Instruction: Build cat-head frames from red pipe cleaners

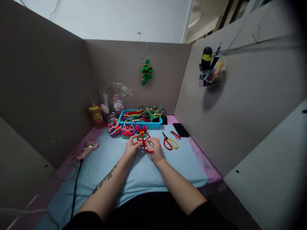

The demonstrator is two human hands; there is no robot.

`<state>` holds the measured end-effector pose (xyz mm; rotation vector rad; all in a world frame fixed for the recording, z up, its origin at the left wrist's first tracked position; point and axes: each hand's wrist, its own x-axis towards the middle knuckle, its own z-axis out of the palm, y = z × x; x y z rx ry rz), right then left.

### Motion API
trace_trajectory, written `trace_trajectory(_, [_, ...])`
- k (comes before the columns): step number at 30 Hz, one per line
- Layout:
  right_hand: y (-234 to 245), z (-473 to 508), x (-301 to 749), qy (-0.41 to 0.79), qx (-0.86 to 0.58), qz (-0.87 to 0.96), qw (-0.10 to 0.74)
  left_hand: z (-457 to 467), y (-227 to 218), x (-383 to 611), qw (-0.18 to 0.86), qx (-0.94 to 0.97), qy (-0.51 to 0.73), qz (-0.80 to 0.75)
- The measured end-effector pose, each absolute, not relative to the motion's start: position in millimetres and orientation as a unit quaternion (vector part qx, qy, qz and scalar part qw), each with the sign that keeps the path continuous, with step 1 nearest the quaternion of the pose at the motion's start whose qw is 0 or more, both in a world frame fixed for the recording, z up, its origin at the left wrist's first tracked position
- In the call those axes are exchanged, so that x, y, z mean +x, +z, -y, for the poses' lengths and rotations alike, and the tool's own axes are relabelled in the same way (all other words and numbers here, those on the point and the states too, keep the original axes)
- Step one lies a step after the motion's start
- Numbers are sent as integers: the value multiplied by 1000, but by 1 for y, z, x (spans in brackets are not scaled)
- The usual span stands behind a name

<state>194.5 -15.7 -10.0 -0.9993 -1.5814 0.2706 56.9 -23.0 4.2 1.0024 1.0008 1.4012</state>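
Observation:
Both hands meet over the light blue mat [120, 172] and pinch a red pipe cleaner [143, 138] that is bent into a loop. My left hand [131, 148] grips its left side with closed fingers. On the loop's right side and lower strand, my right hand [155, 148] keeps its fingers pressed together. Just beyond the loop stand three fuzzy pipe-cleaner figures [127, 130] in a row.
A blue tray [140, 125] of coloured pipe cleaners sits at the back. Red-and-yellow scissors [169, 142], a red tool [176, 134] and a black phone [181, 129] lie to the right. A pink glue gun [88, 149] with its cord rests at left. Cardboard walls surround the desk.

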Motion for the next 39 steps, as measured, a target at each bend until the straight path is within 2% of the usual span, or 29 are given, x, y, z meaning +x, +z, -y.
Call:
trace_trajectory(14, [-21,9,187,177,-494,634,568,22,2,56,542,420,598,-415])
trace_trajectory(20, [-33,-1,190,245,-475,636,557,21,-1,56,542,425,597,-412])
trace_trajectory(26, [-27,2,191,265,-466,630,562,19,-2,56,530,419,605,-421])
trace_trajectory(39, [-11,18,187,169,-439,666,579,19,0,56,515,392,622,-441])
